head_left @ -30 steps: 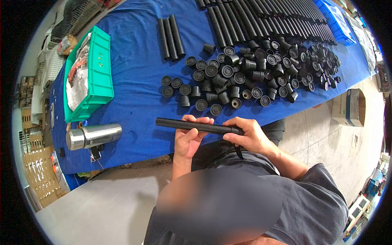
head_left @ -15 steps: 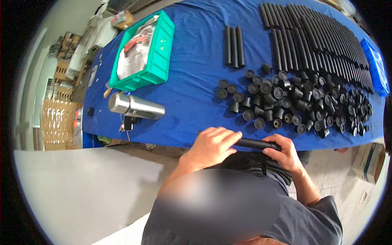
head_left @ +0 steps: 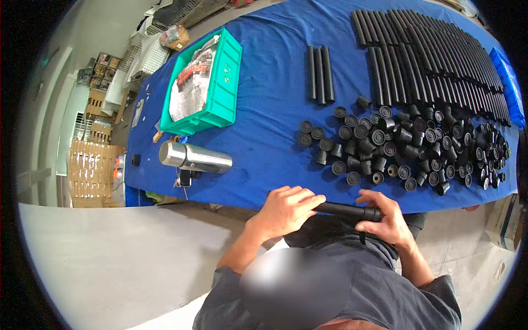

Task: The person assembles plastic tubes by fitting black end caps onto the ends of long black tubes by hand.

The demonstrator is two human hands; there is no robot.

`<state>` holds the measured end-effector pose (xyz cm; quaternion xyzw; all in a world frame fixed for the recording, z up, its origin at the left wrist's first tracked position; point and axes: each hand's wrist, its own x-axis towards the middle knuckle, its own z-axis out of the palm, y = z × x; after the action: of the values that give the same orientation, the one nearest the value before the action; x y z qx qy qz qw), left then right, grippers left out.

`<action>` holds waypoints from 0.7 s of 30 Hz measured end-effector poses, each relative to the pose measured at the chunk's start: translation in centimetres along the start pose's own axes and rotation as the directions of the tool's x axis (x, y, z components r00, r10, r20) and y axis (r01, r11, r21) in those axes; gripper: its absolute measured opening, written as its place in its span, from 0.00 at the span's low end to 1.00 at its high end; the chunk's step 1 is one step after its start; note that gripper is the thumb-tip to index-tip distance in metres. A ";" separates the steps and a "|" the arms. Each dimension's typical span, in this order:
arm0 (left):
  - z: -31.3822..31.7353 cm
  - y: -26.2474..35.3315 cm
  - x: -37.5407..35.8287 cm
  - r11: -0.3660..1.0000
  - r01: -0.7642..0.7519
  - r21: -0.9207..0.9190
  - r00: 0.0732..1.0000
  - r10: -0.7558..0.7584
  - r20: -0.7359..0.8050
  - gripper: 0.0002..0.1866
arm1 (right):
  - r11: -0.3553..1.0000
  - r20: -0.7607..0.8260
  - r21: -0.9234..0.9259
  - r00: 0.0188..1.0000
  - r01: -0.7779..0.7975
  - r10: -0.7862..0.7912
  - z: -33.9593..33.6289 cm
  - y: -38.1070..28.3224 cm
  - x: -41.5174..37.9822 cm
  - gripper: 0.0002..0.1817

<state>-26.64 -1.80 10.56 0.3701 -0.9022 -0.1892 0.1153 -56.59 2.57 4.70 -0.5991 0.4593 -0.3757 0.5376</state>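
Observation:
My left hand [head_left: 290, 211] is closed around a slim black tube [head_left: 341, 208], held roughly level just off the table's near edge. A wider black cap [head_left: 372, 213] sits on the tube's right end. My right hand [head_left: 389, 216] curves around that cap, thumb below and index finger raised above, with the cap showing between them; the palm seems to be against the end. Beyond my hands lies a loose pile of black caps [head_left: 379, 148], some upright and some on their sides. Three black tubes [head_left: 320, 75] lie side by side behind them.
Many black tubes [head_left: 434, 60] lie in rows at the back right, beside a blue tray [head_left: 509, 91]. A green crate [head_left: 223, 82] holding newspaper and a steel flask [head_left: 201, 158] stand on the left of the blue-covered table [head_left: 269, 71].
The right fingers have loosened and spread, showing the cap on the tube's end. My left hand still grips the tube. The view has tilted slightly, shifting the table lower.

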 end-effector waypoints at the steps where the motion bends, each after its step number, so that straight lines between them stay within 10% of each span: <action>1: -0.8 -0.6 0.3 0.995 0.031 -0.090 0.999 -0.034 -0.039 0.20 | 0.997 -0.037 0.059 0.998 -0.048 0.050 -0.4 -0.2 -0.3 0.31; 5: -3.4 -5.8 3.3 0.887 0.131 -0.443 0.884 -0.307 -0.352 0.18 | 0.940 0.003 -0.330 0.996 0.083 -0.087 -2.2 2.2 -1.4 0.22; 7: -4.5 -9.7 6.7 0.948 0.222 -0.226 0.769 -0.313 -0.557 0.17 | 0.851 0.043 -0.478 0.974 0.217 -0.224 -2.0 3.5 -1.3 0.16; 15: -5.5 -32.2 19.0 0.649 0.743 0.163 0.601 -0.540 -0.590 0.18 | 0.698 -0.002 -0.641 0.909 0.319 -0.417 -1.5 5.6 -0.8 0.10; 21: -5.4 -38.5 22.0 0.483 0.850 0.209 0.507 -0.647 -0.569 0.19 | 0.675 0.021 -0.670 0.917 0.309 -0.399 -1.8 5.4 -0.4 0.09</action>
<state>-16.13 -44.01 0.51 0.7813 -0.6077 0.0850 0.1143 -59.23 2.43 -0.40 -0.8022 0.4700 -0.3228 0.1772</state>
